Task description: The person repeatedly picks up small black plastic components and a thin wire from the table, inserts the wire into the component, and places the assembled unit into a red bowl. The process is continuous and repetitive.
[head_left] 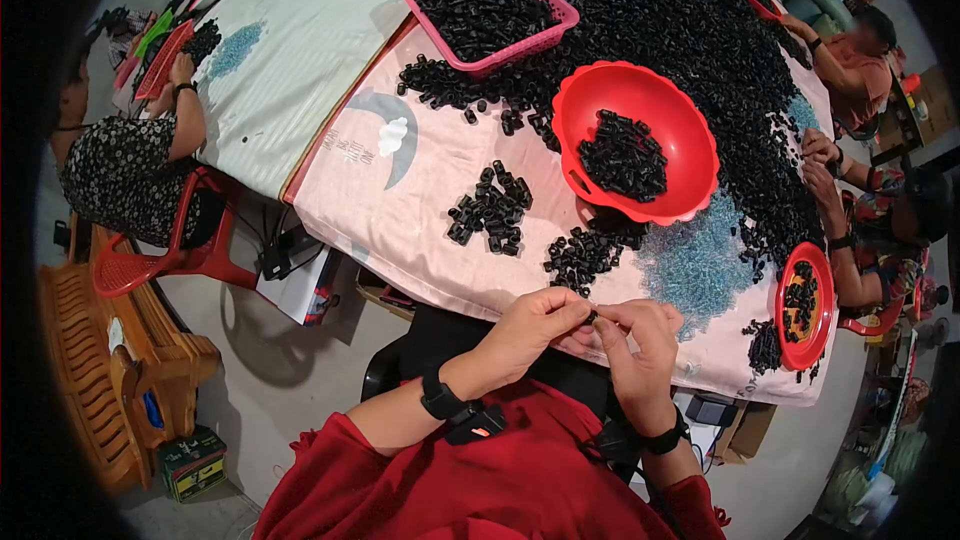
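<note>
My left hand [540, 328] and my right hand [640, 340] meet at the table's near edge, fingertips pinched together. A small dark piece seems to sit between them, mostly hidden by the fingers. Just beyond lies a small heap of short black tube-shaped parts [583, 258], with another loose cluster of black parts [490, 208] farther left. To the right spreads a pile of tiny clear-blue pieces [700, 260]. Past these stands a red scalloped bowl [690, 145] holding several black parts.
A pink basket [555, 32] full of black parts stands beside a huge black heap [660, 10]. A red oval basket [822, 315] lies at the right edge. Co-workers sit at left [130, 170] and right [860, 70]. A red chair [130, 265] and wooden bench [90, 370] are left.
</note>
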A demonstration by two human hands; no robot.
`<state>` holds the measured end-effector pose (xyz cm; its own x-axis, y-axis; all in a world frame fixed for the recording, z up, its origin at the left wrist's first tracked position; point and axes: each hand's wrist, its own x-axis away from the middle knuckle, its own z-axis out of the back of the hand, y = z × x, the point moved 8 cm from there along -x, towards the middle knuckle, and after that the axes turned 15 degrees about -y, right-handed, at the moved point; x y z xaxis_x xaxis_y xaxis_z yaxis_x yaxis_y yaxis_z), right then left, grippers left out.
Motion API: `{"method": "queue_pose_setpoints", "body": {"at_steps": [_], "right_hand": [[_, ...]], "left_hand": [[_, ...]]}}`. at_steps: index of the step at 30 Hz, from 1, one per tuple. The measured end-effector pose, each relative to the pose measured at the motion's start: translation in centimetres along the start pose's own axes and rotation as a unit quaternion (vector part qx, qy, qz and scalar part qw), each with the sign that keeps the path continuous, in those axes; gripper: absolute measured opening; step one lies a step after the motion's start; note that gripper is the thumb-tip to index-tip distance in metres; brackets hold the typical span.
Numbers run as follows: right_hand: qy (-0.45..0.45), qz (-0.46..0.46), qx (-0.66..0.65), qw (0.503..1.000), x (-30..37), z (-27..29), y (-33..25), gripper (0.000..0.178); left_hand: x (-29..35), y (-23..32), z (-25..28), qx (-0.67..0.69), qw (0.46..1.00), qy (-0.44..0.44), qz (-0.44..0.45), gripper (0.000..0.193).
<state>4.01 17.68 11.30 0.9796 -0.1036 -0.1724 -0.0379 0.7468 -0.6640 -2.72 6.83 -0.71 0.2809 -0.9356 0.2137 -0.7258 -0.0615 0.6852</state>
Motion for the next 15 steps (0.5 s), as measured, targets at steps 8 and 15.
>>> {"method": "queue_pose_setpoints", "body": {"at_steps": [8, 15], "right_hand": [[-0.009, 0.003, 0.016, 1.0, 0.4, 0.1, 0.0, 0.013], [0.022, -0.051, -0.045, 0.997, 1.0, -0.2, 1.5, 0.009]], "left_hand": [[-0.3, -0.6, -0.2, 0.03, 1.0, 0.006, -0.007, 0.027], [-0.7, -0.8, -0.6, 0.024, 1.0, -0.002, -0.004, 0.029]]}}
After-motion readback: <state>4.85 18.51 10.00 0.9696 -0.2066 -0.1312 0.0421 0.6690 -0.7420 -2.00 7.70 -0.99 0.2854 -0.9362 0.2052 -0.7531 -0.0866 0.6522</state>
